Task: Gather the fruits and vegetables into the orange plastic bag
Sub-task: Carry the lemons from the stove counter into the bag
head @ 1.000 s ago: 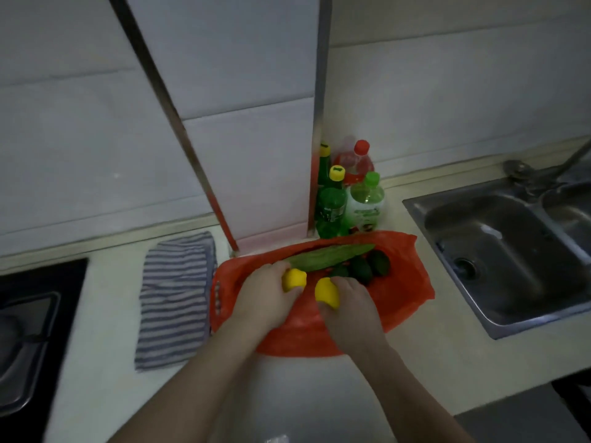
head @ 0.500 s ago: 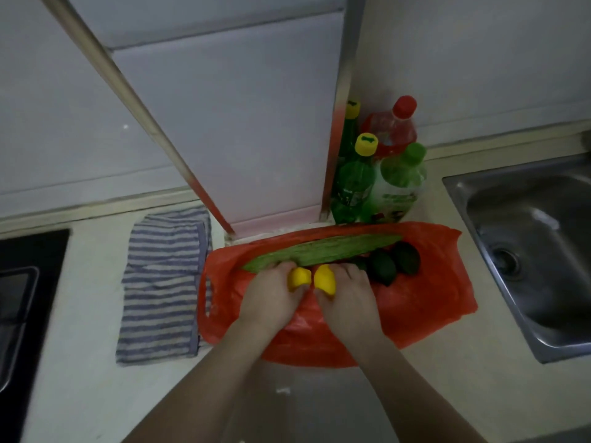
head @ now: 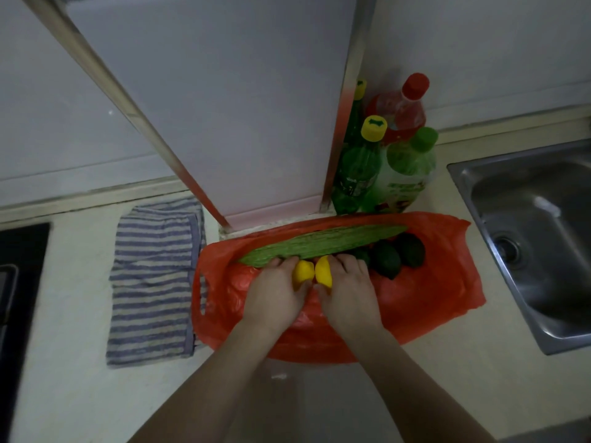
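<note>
While the orange plastic bag (head: 425, 302) lies on the counter (head: 447, 394), the left hand (head: 275, 298) grips the left yellow fruit (head: 303, 272) and the right hand (head: 348, 298) grips the right yellow fruit (head: 323, 274) over it, just before the green gourd (head: 323, 243). A second ago the fruits were apart; now they touch.

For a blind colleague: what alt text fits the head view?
The left hand and right hand each grip a yellow fruit, side by side, over an orange plastic bag on a kitchen counter; a long green gourd and dark green fruits rest on the bag. A striped cloth lies to its left, bottles behind, a steel sink at right.
</note>
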Tool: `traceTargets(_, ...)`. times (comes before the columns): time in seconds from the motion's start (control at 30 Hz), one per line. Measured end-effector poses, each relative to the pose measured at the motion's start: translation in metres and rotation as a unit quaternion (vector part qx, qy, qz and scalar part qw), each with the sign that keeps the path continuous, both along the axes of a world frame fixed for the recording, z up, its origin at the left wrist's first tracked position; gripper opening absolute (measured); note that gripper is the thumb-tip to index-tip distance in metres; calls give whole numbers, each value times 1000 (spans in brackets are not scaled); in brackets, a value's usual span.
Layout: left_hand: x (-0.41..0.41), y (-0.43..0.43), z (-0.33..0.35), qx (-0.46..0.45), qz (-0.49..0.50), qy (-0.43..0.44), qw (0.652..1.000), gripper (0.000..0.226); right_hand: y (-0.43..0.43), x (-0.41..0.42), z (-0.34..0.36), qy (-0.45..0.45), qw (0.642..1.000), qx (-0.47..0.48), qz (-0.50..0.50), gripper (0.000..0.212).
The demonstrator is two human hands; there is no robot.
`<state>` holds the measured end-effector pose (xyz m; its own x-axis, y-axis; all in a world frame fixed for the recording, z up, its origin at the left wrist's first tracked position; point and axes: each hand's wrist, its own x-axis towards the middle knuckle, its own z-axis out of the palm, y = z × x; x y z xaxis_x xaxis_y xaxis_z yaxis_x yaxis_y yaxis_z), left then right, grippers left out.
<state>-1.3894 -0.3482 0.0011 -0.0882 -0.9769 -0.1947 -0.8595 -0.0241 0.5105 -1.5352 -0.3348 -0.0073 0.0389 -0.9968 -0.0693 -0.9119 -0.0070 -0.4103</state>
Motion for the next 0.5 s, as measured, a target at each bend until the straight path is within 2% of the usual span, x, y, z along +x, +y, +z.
traceTargets(0.3, 9, 8, 3, -6, -20, 35, 999, 40, 10, -1, 7, -9, 1000, 9, 23, 58)
traceTargets(0.5, 16, 21, 19, -35, -73, -8, 997, 49, 22, -5, 24, 28, 998, 3, 51, 60)
